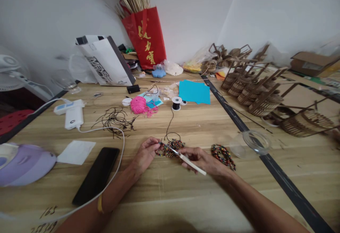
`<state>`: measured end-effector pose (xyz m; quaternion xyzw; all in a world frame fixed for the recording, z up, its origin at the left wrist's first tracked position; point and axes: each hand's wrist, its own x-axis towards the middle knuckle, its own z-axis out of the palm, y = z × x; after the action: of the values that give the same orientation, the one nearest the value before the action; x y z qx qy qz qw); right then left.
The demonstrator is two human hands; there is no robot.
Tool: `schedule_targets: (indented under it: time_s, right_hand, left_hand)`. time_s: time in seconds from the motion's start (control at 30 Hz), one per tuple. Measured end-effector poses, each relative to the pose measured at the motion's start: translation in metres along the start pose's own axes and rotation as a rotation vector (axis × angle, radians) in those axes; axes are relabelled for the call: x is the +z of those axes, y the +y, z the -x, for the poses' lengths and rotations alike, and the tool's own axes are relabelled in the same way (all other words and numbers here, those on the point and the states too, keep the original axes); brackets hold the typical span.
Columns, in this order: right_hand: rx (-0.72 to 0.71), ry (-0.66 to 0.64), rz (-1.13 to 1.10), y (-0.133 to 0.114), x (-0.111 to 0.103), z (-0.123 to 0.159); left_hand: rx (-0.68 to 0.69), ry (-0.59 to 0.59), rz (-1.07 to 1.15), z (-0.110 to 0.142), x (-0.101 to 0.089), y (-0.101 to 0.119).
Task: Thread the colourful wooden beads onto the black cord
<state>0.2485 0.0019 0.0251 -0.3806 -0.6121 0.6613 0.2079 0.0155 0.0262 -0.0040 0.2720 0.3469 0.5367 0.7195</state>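
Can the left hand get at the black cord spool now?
Probably yes: only tabletop and loose cord lie between the left hand and the spool, though it would first have to release the beaded strand.

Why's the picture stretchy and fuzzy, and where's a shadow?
Head view: edges look stretched, probably by a wide lens; head view: the white cable blurs at lower left, little beads look soft; head view: a faint shadow darkens the tabletop below the right forearm.
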Motion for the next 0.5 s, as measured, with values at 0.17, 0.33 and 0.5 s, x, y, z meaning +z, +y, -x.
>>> schedule_targets:
  time_s: [0.17, 0.33, 0.5]
  right_hand:
    - [-0.018, 0.023, 0.052, -0.0013, 0.0006, 0.0004]
    - [-0.032, 0.032, 0.071, -0.0043, 0.0011, 0.0011]
    - [-0.026, 0.009, 0.023, -0.0035, 0.001, 0.0024]
  left_hand:
    - [-0.006, -0.014, 0.024, -0.0003, -0.0004, -0.0013]
    - [-0.02, -0.022, 0.018, -0.0005, -0.0005, -0.0014]
    - [0.009, -0.005, -0.005, 0.0002, 0.0017, -0.0006]
